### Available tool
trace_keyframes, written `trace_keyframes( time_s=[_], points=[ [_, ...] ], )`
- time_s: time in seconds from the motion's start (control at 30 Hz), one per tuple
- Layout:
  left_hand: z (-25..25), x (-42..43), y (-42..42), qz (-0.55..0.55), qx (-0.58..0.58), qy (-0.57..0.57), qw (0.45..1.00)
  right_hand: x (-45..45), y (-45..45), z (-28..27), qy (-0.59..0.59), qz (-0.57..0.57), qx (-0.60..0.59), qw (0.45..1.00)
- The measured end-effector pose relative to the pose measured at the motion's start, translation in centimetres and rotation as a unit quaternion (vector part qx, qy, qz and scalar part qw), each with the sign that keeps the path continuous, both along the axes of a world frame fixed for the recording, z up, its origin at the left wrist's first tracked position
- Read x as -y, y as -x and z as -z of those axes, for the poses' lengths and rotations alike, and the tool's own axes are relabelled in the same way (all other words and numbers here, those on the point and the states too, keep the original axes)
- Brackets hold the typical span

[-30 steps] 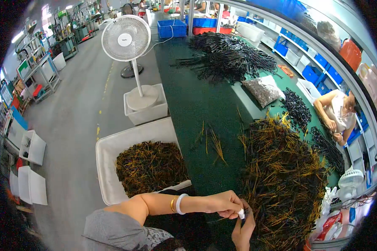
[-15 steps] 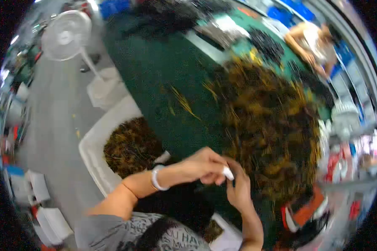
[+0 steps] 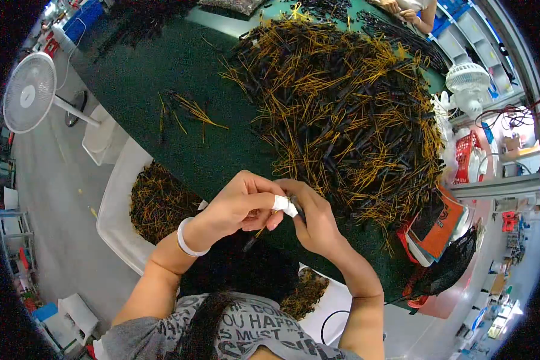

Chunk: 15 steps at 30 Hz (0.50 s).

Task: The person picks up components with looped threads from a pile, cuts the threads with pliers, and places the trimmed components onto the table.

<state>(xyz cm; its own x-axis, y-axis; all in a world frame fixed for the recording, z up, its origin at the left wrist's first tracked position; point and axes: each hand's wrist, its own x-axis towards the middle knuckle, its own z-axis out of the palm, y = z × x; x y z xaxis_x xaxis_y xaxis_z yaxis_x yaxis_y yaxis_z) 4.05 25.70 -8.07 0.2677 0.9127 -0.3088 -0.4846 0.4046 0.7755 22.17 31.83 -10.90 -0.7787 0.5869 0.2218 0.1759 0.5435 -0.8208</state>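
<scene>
My left hand [image 3: 240, 207], with white wrapping on a fingertip and a white band at the wrist, is closed close against my right hand. My right hand [image 3: 318, 222] is also closed, its fingers bent around a small dark piece [image 3: 294, 206] that is mostly hidden between the hands. A thin strand with a dark end [image 3: 251, 241] hangs below my left fingers. Just beyond the hands, a large pile of black pieces with yellow wires [image 3: 348, 114] covers part of the green table [image 3: 138, 108].
A white bin [image 3: 117, 210] with similar pieces stands at the left; another white container [image 3: 336, 306] is near my body. A few loose yellow wires [image 3: 201, 113] lie on the table. Fans [image 3: 29, 93] stand left and right. Another person's hands [image 3: 402, 11] show at the top.
The view has turned right and down, bringing the pile nearer and both forearms into view. Both hands have stayed together, and the hanging strand now shows.
</scene>
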Motion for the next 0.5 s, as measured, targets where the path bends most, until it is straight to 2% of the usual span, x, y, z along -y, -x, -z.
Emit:
trace_keyframes(
  time_s=[0.33,0.4,0.43,0.5],
  points=[
    [0.10,-0.11,-0.14,0.003,0.016,0.017,1.000,0.47,-0.67,0.84,-0.040,0.024,0.054,0.997],
    [0.14,-0.15,0.05,0.002,0.023,0.010,1.000,0.59,-0.34,0.84,0.016,0.041,0.036,0.998],
    [0.13,-0.21,0.16,-0.010,-0.034,-0.003,0.999,0.50,-0.20,0.76,0.015,0.039,0.036,0.998],
    [-0.31,-0.32,0.66,-0.046,-0.159,-0.020,0.986,0.32,0.13,0.25,0.086,0.067,-0.010,0.994]
  ],
)
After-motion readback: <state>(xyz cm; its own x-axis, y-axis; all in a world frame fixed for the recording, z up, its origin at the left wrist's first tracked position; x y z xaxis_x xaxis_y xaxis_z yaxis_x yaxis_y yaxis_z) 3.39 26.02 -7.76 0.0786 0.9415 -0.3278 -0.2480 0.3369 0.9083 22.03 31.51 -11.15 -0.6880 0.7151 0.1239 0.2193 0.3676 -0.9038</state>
